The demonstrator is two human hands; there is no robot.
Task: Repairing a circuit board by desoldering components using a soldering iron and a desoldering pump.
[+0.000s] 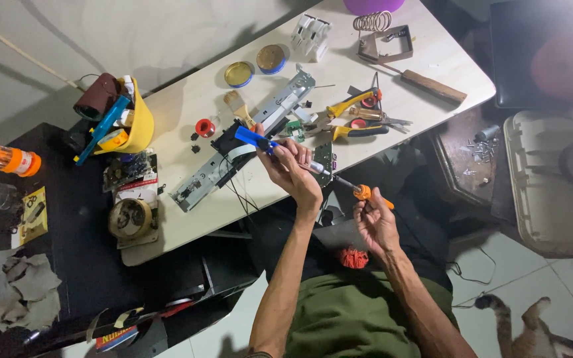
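Note:
My left hand [291,170] grips a soldering iron with a blue handle [252,138], its metal shaft pointing right toward my other hand. My right hand [375,221] holds a small orange-handled tool [365,193] that meets the tip of the iron just off the table's front edge. Right behind my left hand lies a long grey metal mechanism [247,139] with a black part and ribbon cable, and a small green circuit board [324,155] sits beside it.
On the white table [187,106] lie yellow-handled pliers [353,103], scissors, a brush, two round tins [239,74], a coil-spring iron stand [384,40] and a wooden-handled tool [432,86]. A yellow holder of tools [127,122] and a tape roll [129,218] stand left. A cat [522,328] is on the floor.

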